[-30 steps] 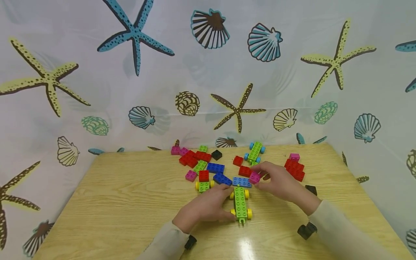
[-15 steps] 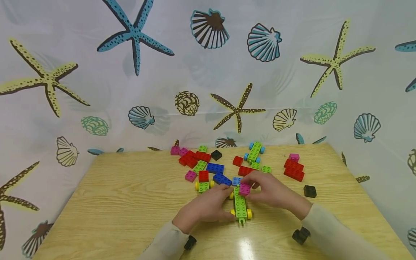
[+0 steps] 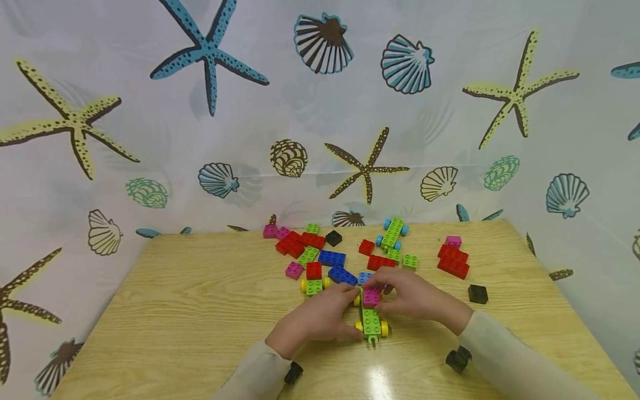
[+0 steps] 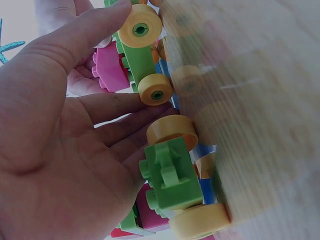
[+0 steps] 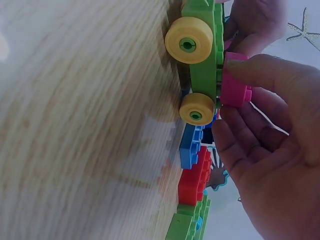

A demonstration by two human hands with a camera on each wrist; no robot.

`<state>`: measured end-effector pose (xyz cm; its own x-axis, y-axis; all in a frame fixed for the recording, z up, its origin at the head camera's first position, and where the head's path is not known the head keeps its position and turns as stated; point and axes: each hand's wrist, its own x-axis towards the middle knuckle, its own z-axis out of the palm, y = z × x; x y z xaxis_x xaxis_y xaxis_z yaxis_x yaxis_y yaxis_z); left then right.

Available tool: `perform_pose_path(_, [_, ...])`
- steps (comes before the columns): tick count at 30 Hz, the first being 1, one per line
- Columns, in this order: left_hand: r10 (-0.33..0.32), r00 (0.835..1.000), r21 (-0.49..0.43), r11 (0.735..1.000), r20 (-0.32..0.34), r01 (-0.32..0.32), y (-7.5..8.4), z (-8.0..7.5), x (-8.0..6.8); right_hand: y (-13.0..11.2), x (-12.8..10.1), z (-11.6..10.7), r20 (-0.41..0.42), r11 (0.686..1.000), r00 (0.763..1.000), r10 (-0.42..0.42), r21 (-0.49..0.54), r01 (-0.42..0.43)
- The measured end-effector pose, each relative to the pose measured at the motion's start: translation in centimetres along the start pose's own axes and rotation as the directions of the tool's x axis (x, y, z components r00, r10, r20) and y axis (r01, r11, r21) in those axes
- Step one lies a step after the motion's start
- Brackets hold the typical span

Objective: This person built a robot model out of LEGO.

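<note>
Head view: you look from high up, forward and down, at the whole counter (image 3: 200, 311) and the sea curtain (image 3: 150, 139) behind it.
Left wrist view: you are very close and low, beside the green car (image 4: 142, 55).
Right wrist view: very close from the other side, the counter (image 5: 75, 125) turned on end.
Shared: all three show the green car (image 3: 371, 319) and pink brick (image 3: 371, 297).

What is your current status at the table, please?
Left hand steadies green wheeled base. Right hand pinches pink brick onto it. Loose bricks behind, nothing in the way.
</note>
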<state>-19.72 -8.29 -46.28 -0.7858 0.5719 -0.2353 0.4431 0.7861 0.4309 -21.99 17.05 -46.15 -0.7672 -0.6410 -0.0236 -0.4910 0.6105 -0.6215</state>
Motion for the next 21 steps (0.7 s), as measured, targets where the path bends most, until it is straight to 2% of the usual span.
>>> perform_pose_path(14, [-0.006, 1.000, -0.006, 1.000, 0.004, 0.006, -0.23, 0.13, 0.12, 0.32, 0.16, 0.15, 0.015, 1.000, 1.000, -0.020, -0.021, 0.020])
perform_pose_path(21, [-0.001, 1.000, -0.003, 1.000, 0.001, 0.001, -0.31, 0.19, 0.14, 0.57, 0.16, 0.55, -0.034, 1.000, 0.999, -0.007, 0.018, 0.008])
